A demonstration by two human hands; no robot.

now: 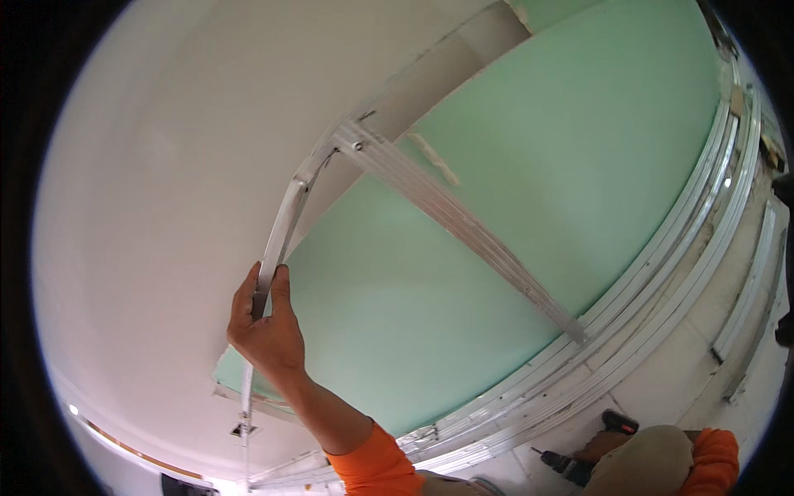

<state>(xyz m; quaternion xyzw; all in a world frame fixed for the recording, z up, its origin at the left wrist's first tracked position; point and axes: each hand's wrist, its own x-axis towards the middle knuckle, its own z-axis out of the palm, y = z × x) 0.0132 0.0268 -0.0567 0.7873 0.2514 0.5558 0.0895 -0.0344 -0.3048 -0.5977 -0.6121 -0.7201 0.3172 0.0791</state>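
My left hand point(265, 326) grips a narrow metal channel point(291, 202) between thumb and fingers. The channel runs along the pale wall surface point(157, 198) and meets a wide ribbed metal profile point(438, 198) at a fastened joint. The wide profile slopes down to the right across a large mint-green board point(620, 149). At the lower right my right hand point(597, 446) holds a dark cordless drill point(566, 467) with a bit pointing left, partly hidden behind my knee point(645, 467).
Long metal rails point(686, 273) lie along the board's lower right edge on a light tiled floor point(645, 388), with shorter profiles point(744, 281) beside them. A cut, pale strip point(434, 157) shows on the green board. A small dark-edged square point(242, 431) is at the lower left.
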